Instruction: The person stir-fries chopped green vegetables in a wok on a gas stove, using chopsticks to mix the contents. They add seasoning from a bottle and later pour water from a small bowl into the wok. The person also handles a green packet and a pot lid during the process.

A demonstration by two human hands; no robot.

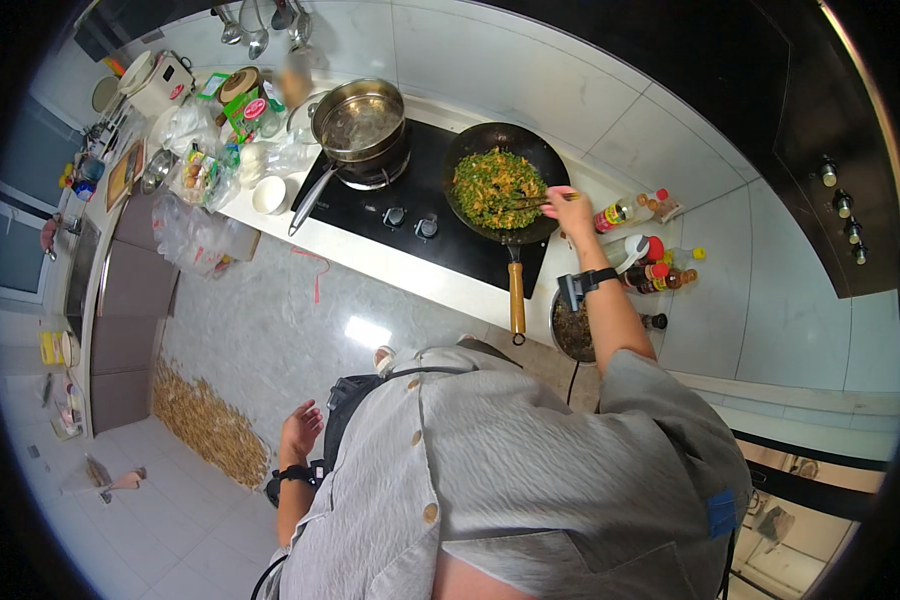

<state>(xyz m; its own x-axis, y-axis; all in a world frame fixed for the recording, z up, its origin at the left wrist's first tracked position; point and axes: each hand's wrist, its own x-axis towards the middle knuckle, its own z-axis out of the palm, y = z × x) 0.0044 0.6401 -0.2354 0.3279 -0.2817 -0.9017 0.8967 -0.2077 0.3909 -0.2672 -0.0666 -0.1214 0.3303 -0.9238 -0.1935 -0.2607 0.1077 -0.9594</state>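
Observation:
My right hand grips a pair of chopsticks over the right side of a dark wok. The tips of the chopsticks are among chopped green and orange-yellow food that covers the wok's middle. The wok, its wooden handle pointing towards me, stands on the right part of a black glass gas hob. A steel pot with a long metal handle is on the left burner. My left hand hangs by my left side above the floor, fingers apart, holding nothing.
Sauce bottles and a pan of dark food stand right of the hob. A white bowl, plastic bags and a lidded pot crowd the left counter. Another bag hangs at the counter's edge. Ladles hang on the wall.

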